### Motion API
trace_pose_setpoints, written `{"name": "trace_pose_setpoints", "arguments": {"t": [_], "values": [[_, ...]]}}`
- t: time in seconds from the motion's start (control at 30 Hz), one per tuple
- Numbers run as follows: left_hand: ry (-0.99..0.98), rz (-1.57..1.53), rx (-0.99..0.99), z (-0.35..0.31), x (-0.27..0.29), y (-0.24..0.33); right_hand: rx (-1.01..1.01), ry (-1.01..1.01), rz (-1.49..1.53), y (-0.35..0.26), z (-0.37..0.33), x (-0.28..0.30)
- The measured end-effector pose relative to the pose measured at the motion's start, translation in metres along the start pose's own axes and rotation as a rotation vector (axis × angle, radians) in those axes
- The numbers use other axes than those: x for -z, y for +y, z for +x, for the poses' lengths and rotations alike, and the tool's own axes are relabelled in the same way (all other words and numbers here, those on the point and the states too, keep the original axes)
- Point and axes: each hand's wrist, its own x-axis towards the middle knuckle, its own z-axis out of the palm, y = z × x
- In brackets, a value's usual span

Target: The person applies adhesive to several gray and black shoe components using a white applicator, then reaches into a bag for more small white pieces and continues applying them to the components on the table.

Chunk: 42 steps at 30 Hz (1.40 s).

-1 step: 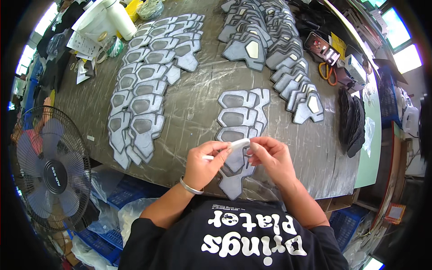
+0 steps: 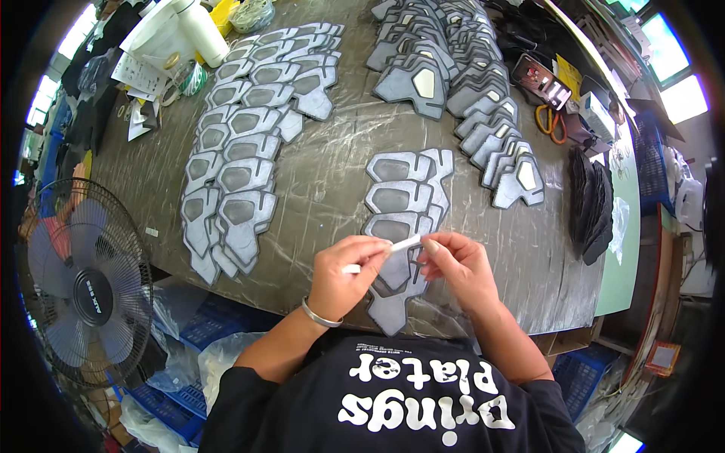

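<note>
Just above the near group of overlapping grey cut-out pieces (image 2: 398,198), both hands meet at a small white pad (image 2: 406,244). My left hand (image 2: 343,272) is closed, pinching one end of the pad between thumb and fingers. A second white bit (image 2: 351,269) pokes out of that same fist. At the pad's other end, my right hand (image 2: 461,268) pinches with thumb and forefinger, the other fingers curled. The grey pieces have dark edges and a recessed five-sided patch; the lowest ones are partly hidden behind my hands.
Rows of similar grey pieces (image 2: 249,155) lie on the left of the table (image 2: 317,189). At the right, stacked grey pieces (image 2: 521,177) carry white inserts. Beyond them are orange-handled scissors (image 2: 551,124), a phone (image 2: 540,79) and black pieces (image 2: 589,204). A fan (image 2: 91,291) stands left.
The white pad has turned from showing its broad face to a narrower, edge-on look. My hands have barely shifted, and both still grip it.
</note>
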Motion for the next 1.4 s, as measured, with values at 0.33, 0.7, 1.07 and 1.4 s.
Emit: {"name": "trace_pose_setpoints", "arguments": {"t": [0.33,0.7,1.07,1.4], "values": [[-0.032,0.676,-0.617,0.011,0.015,-0.022,-0.142,-0.02,-0.203,0.003,0.011,0.016],[-0.022,1.092,-0.518,0.005,0.019,-0.022,-0.022,-0.006,-0.588,0.0,0.042,-0.006],[0.01,0.995,-0.529,0.004,0.023,-0.03,-0.1,0.029,-0.613,0.0,0.046,-0.011],[-0.08,1.076,-0.489,0.003,0.024,-0.023,-0.101,0.029,-0.597,0.002,0.047,-0.009]]}}
